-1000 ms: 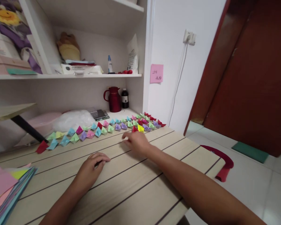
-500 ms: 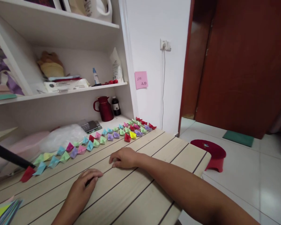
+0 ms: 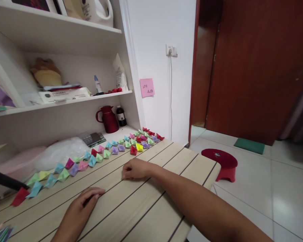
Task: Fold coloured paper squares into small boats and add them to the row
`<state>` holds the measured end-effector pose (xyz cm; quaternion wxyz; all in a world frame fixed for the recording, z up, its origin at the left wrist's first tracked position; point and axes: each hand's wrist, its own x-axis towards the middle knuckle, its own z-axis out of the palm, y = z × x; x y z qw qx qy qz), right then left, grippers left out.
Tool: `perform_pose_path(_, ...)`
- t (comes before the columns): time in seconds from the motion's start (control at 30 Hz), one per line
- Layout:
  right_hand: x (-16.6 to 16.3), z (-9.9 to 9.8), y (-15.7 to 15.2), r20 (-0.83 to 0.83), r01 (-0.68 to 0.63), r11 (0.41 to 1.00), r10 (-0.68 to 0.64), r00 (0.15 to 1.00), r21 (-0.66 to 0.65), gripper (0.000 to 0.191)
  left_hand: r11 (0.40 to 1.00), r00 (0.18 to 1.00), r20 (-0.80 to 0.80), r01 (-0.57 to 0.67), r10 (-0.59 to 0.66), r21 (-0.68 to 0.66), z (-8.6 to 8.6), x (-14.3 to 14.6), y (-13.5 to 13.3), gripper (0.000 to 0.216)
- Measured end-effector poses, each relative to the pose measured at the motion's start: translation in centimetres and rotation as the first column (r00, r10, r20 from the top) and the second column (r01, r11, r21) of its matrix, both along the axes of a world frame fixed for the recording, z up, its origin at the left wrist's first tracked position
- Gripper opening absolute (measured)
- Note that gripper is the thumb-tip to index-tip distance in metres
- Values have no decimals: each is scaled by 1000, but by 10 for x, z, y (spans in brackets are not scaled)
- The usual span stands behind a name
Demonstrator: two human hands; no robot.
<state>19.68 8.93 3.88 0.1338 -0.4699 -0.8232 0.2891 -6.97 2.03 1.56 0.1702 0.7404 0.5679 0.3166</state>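
My left hand [image 3: 82, 203] rests on the slatted wooden table [image 3: 131, 205], fingers extended side by side and thumb slightly apart, with nothing visible in it. Farther up and to the right, my right hand [image 3: 136, 169] lies on the tabletop with its fingers curled inward; no object shows in it. Beyond both hands runs a long band of small folded paper boats in several colours. Among them are a yellow boat [image 3: 139, 147], a red boat [image 3: 133, 150] closest to my right hand, and a larger red boat [image 3: 20, 197] at the left end.
A stack of coloured paper [image 3: 2, 233] lies at the lower left. Behind the boats are a clear plastic bag [image 3: 63, 153], a dark red jug [image 3: 109, 119] and a dark bottle [image 3: 121, 116]. A red stool [image 3: 219, 159] stands past the table's right edge.
The view has swung slightly right, so most things sit farther left. My right hand's fingers have curled in more. My left hand stays on the table, and the boats keep their arrangement.
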Motion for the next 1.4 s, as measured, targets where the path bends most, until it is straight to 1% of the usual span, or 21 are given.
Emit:
perform_pose_path(0.07,24,1,4,58,140,990,-139,989,-10,20,999,999,27,-33,34,-35,2,0,-1,34)
perform_pose_path(0.1,38,1,7,94,230,973,-230,969,5,21,998,998,37,-44,46,-47,3,0,-1,34)
perform_pose_path(0.17,65,-1,15,142,422,904,-428,892,76,24,996,997,49,-61,64,-66,5,1,-3,35)
perform_pose_path(0.2,76,-2,18,150,491,864,-502,851,106,26,995,996,53,-65,69,-72,6,1,-4,35)
perform_pose_path(0.27,91,-6,23,149,587,794,-607,781,159,32,995,995,60,-70,75,-75,9,3,-6,35)
perform_pose_path(0.33,96,-10,26,139,633,747,-662,737,203,33,995,995,71,-67,72,-76,12,5,-7,35)
perform_pose_path(0.4,94,-14,26,130,649,723,-686,716,236,33,995,995,80,-57,63,-77,14,6,-8,35)
perform_pose_path(0.5,91,-17,24,132,648,714,-693,709,266,34,996,996,71,-52,58,-73,13,4,-7,34)
perform_pose_path(0.67,91,-17,25,160,625,728,-678,717,281,35,997,997,58,-46,49,-61,10,0,-5,34)
perform_pose_path(0.8,91,-17,24,180,608,740,-665,725,289,34,995,997,63,-49,54,-81,8,-1,-4,34)
perform_pose_path(1.0,89,-15,22,202,598,743,-662,722,300,35,995,994,95,-49,57,-90,10,2,-6,35)
perform_pose_path(1.4,85,-13,19,228,571,766,-637,736,296,33,994,994,91,-50,59,-98,12,3,-8,35)
